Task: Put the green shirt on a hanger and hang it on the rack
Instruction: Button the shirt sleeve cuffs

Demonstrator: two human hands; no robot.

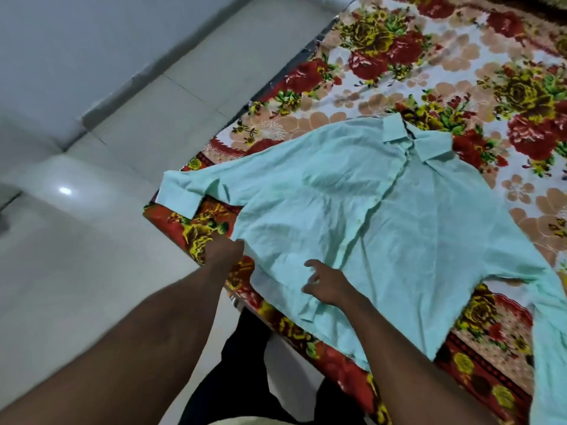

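Pale tiled floor fills the left of the head view, with a light glare spot on it. The bed, covered in a red/yellow floral sheet, takes the right and runs diagonally.

The green shirt lies spread flat on the bed, front up and placket closed. Collar end points away from the person and the hem is at the near bed edge, partly hanging over it. One sleeve stretches left toward the bed's edge; the other runs off to the lower right.

The person's dark trousers show below, between the forearms.

Hands are apart, both at the hem end. The left hand has its fingers curled onto the shirt's left edge, gripping the fabric. The right hand is over the lower front panel with fingers loosely bent and spread, holding nothing. Cannot tell if it touches the cloth.

The collar is folded down, with a dark strip showing inside the neck. The left sleeve's cuff is flat on the sheet.
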